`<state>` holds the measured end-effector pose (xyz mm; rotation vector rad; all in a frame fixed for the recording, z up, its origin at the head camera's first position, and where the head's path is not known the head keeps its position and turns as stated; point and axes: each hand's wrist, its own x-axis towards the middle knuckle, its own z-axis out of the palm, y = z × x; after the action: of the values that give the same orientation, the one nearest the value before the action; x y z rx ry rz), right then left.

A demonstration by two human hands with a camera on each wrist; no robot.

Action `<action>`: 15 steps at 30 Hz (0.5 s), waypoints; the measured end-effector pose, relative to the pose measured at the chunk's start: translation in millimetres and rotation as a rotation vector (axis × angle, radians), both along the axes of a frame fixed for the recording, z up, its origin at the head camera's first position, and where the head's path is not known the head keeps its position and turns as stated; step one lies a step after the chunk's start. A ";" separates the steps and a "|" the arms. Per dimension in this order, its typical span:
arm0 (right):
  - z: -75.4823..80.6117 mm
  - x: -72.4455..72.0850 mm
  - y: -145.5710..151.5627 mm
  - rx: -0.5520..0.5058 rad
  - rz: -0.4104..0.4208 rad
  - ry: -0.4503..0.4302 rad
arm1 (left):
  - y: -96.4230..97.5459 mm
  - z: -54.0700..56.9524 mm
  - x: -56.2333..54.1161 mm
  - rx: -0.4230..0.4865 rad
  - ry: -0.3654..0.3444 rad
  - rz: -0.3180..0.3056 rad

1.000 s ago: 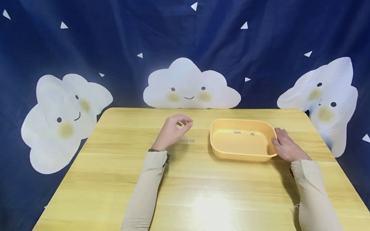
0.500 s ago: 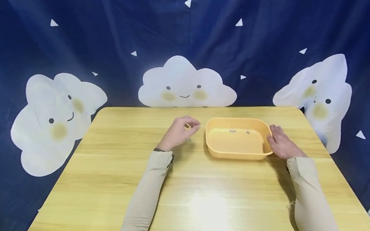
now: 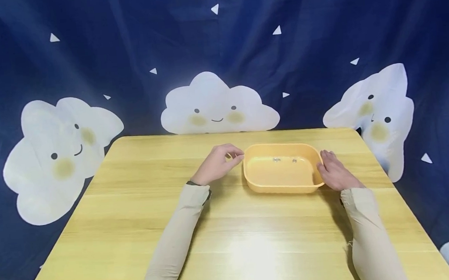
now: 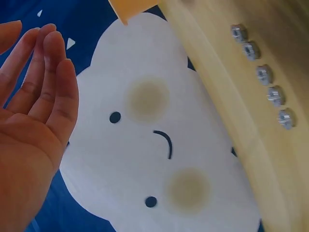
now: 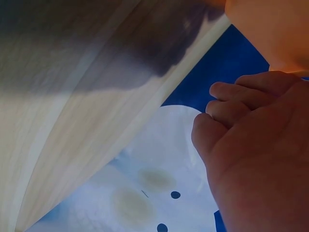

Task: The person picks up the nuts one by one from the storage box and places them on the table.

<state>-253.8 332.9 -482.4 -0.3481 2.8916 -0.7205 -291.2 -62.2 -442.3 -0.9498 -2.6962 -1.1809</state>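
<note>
A yellow-orange plastic box (image 3: 280, 189) stands on the wooden table, with a few small shiny metal pieces (image 3: 276, 159) on its floor. My left hand (image 3: 215, 165) is beside the box's left end, thumb and index fingertips close together near the rim. Whether something small sits between them cannot be made out. Below that hand, several ring-shaped silver pieces like nuts (image 4: 264, 75) lie in a row on the table, covered by the hand in the head view. My right hand (image 3: 335, 173) holds the box's right end, its thumb over the rim and its fingers along the outside.
The light wooden table (image 3: 232, 236) reaches back to a dark blue curtain (image 3: 129, 33) printed with smiling clouds and white triangles. Bare table surface lies in front of the box and left of it.
My left hand has moved right, from over the row of metal pieces to the box's left rim. The head view has shifted slightly; the right hand stays on the box.
</note>
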 end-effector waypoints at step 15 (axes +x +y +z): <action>0.8 0.8 1.2 0.054 0.010 0.090 | 64.3 33.6 -30.0 -0.419 0.076 -0.275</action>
<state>-253.0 334.1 -481.7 -0.3982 2.9842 -0.6402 -321.2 2.1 -408.6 -1.4209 -2.8741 -0.5899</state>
